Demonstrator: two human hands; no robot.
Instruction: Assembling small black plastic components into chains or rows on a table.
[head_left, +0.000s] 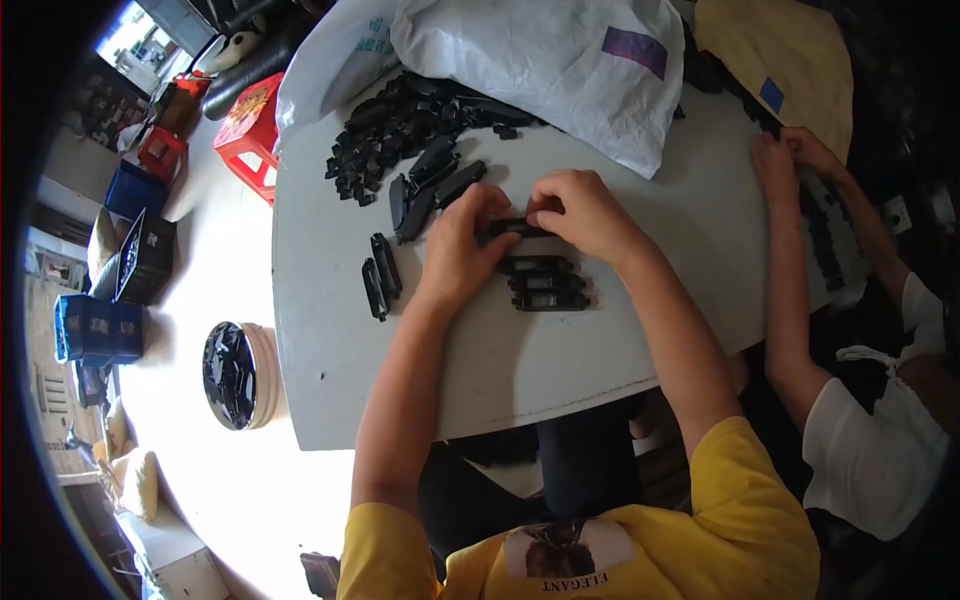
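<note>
Between my two hands lies a black oblong plastic part (518,228) on the pale table. My left hand (462,240) grips its left end with thumb and fingers. At its other end, the curled fingers of my right hand (580,212) pinch it. Just nearer to me, several like black parts (550,283) are stacked in a neat row. Two slim black pieces (380,275) rest left of my left hand. Beyond it lies a loose group of longer black pieces (430,185). My fingers partly hide the held part.
A heap of small black pieces (385,135) lies at the table's far side, beside a white sack (560,70). A co-worker's hands (785,160) handle black pieces at the right. A bucket of black parts (232,375) and a red stool (250,135) stand left of the table (330,390).
</note>
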